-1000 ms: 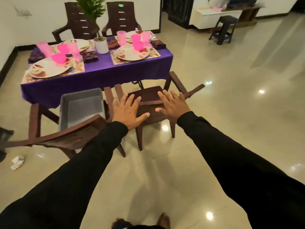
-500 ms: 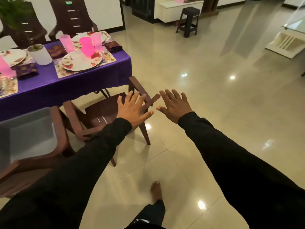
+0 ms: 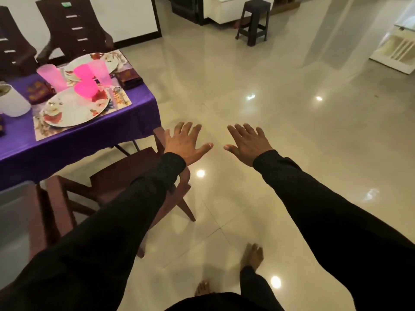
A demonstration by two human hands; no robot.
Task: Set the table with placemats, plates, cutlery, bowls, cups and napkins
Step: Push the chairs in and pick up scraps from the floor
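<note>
The purple-clothed table (image 3: 89,140) is at the left. On it a floral plate (image 3: 74,108) lies on a patterned placemat (image 3: 121,97), with a pink bowl (image 3: 86,88) on the plate and pink cups (image 3: 50,77) behind. A dark folded napkin (image 3: 129,77) lies near the far corner. A second plate (image 3: 105,61) sits further back. My left hand (image 3: 186,142) is stretched out flat with spread fingers above the chair's armrest, holding nothing. My right hand (image 3: 247,142) is also flat and empty, over bare floor.
A brown wooden chair (image 3: 125,182) stands below my left arm beside the table. A grey bin (image 3: 13,221) sits at the left edge. A white pot (image 3: 11,104) is on the table. Two dark chairs (image 3: 74,28) stand behind it, a black stool (image 3: 254,21) further off. My bare feet (image 3: 252,257) are on glossy tiles.
My view has swung right, away from the table. Both hands stayed flat and empty and now hang beyond the chair, the right one over open floor.
</note>
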